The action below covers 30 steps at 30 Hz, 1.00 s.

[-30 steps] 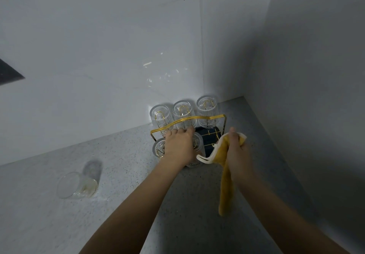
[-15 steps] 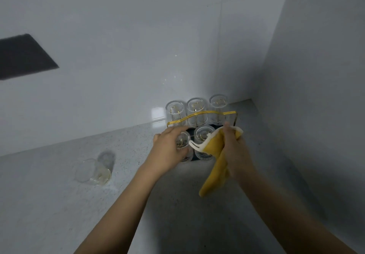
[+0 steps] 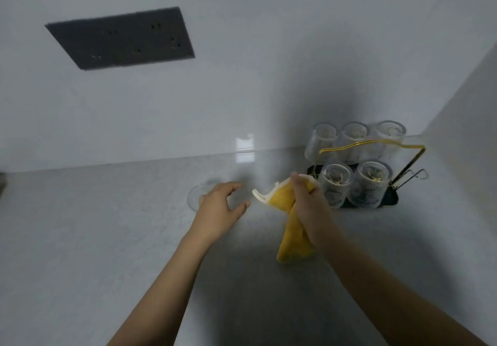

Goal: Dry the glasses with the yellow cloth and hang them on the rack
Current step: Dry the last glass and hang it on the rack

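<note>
A gold wire rack on a dark tray stands in the back right corner with several ribbed glasses hanging upside down on it. One more clear glass lies on the grey counter, partly hidden behind my left hand. That hand hovers just in front of the glass, fingers spread in a loose curve, holding nothing. My right hand grips the yellow cloth with its white edge, a little left of the rack, and the cloth hangs down from my fist.
White walls meet in a corner right behind the rack. A dark socket panel is set in the back wall at upper left. The grey counter stretches left and toward me.
My left hand has left the rack and moved left to the lying glass. My right hand with the cloth has drawn back from the rack. The view has swung left.
</note>
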Tool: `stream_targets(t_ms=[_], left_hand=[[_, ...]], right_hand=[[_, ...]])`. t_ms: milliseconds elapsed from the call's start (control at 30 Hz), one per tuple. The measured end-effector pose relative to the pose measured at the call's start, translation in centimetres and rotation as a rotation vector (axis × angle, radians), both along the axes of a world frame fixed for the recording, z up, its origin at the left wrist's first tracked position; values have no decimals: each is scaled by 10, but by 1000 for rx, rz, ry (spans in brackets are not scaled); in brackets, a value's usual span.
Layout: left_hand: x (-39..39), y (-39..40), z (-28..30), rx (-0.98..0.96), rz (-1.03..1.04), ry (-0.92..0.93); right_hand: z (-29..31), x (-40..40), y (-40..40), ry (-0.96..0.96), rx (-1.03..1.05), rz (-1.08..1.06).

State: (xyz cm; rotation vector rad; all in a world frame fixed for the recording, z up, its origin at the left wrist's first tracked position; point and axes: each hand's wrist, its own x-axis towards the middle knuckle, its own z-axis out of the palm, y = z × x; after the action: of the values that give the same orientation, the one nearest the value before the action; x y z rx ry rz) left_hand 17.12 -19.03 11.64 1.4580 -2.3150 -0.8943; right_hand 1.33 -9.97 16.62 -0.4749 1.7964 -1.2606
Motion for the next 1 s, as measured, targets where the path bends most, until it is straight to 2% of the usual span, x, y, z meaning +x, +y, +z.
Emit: stream_targets(t_ms=[133,267,500,600,733,867,1000], left_hand=[[45,-28,-25,-36,46,-138],[69,-48,-47,-83,59,-172],[72,-70,-72,226,78,-92],[71,-76,-84,267,112,-27],[75,-82,-91,260,156,135],[77,-78,-82,215,170,277],[76,-65,-54,339,140,465]], right_hand=[[-18,43,-24,73,48,-7],[-38,71,-42,112,92,3],[-55,91,-62,158,183,3],[-59,93,-68,142,211,1],[-58,92,-70,58,194,-69],[-52,86,-63,-144,169,-215],[-38,84,-50,-385,3,-369]])
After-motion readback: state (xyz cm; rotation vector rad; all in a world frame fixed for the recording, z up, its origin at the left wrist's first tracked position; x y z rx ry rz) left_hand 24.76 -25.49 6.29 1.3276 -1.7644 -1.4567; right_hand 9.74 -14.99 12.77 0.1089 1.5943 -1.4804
